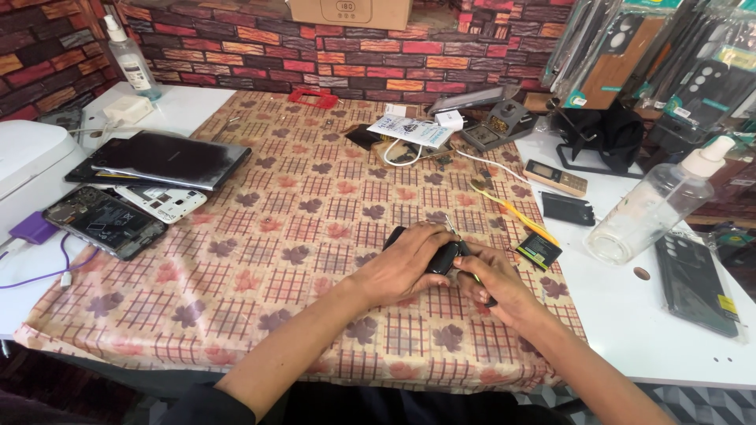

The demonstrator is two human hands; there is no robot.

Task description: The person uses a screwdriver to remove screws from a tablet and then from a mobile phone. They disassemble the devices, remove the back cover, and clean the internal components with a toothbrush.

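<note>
1. Black phone (pixel 438 253) lies on the checked cloth (pixel 315 236) at the middle of the table, between both hands.
2. Left hand (pixel 405 264) closes over the phone from above and pins it; keep that pressure flat, so the body cannot rock.
3. Right hand (pixel 492 282) pinches a thin tool (pixel 450 224) at the phone's right edge; the tip is too small to identify. Work it with light, steady force.
4. Opened phones (pixel 106 219) lie to the left, well apart.
5. Clear bottle (pixel 657 206) stands on the white top (pixel 630 315) to the right; brick-pattern wall (pixel 331 47) behind.
</note>
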